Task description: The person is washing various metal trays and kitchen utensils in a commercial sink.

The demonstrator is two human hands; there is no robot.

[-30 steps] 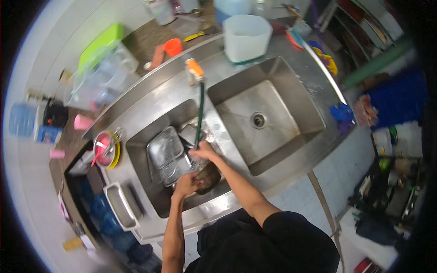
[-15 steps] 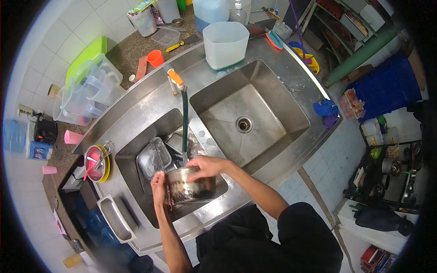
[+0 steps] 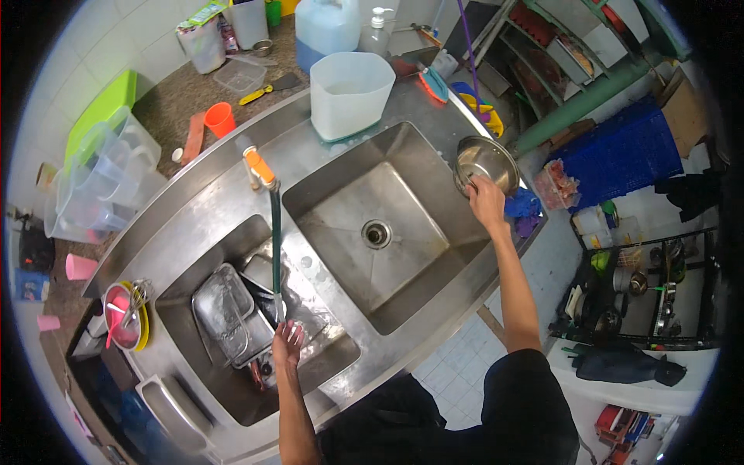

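My right hand (image 3: 487, 204) is closed on the near rim of a round metal pot (image 3: 496, 163), tilted so its inside shows, above the right end of the steel counter. My left hand (image 3: 288, 345) is open, fingers apart and wet, over the left basin beside the lower end of a dark green hose (image 3: 275, 232). That hose hangs from a tap with an orange handle (image 3: 260, 166). In the left basin (image 3: 322, 368), next to my left hand, lie a rectangular metal tray (image 3: 223, 306) and other metal pieces, partly hidden by the hand and hose.
The right basin (image 3: 403, 205) has a drain in its floor. Behind it stands a translucent container (image 3: 351, 97). A blue-orange brush (image 3: 434, 84) and blue cloth (image 3: 523, 205) lie along the counter's right side. Bowls with a whisk (image 3: 128, 314) and a steel pan (image 3: 177, 415) sit left.
My right hand has carried the pot from the left basin up and right to the counter's far end. The left hand has let go of it and opened. The view has shifted.
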